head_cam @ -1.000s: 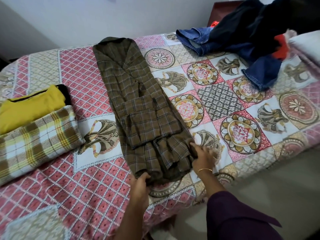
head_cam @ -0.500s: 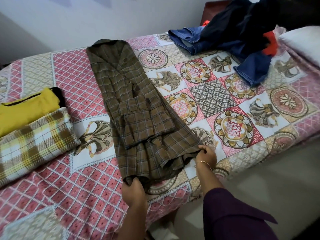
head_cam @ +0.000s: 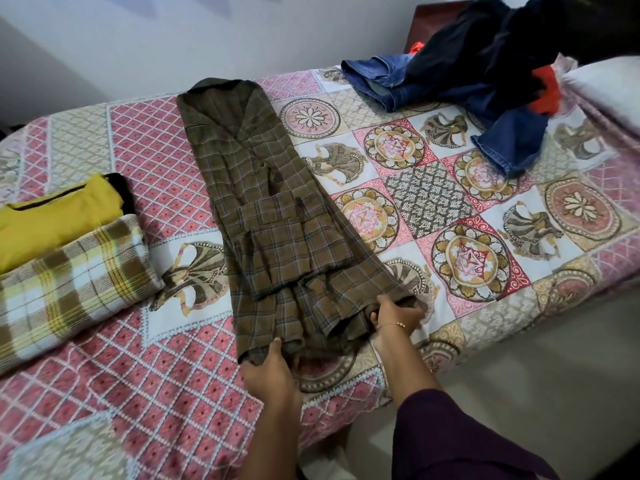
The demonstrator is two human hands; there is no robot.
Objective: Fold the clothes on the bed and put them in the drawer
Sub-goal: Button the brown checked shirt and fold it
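A long brown plaid garment [head_cam: 266, 209] lies lengthwise on the bed, folded into a narrow strip with its collar at the far end. My left hand [head_cam: 268, 370] grips the near left corner of its hem. My right hand [head_cam: 394, 313] grips the near right corner, fingers curled into the cloth. A heap of unfolded clothes, blue jeans [head_cam: 450, 95] and dark items with an orange piece, sits at the far right. A folded yellow garment [head_cam: 59, 220] and a folded cream plaid cloth [head_cam: 69, 285] lie at the left.
The bed wears a pink and cream patterned bedspread [head_cam: 433, 206]. A white pillow [head_cam: 609, 88] lies at the far right, by a dark red headboard [head_cam: 429, 26]. A wall runs behind the bed. Pale floor [head_cam: 519, 393] shows at the lower right.
Both hands kept hold of the hem corners and pulled them apart, spreading the garment's near end flatter. The camera view shifted slightly to the right.
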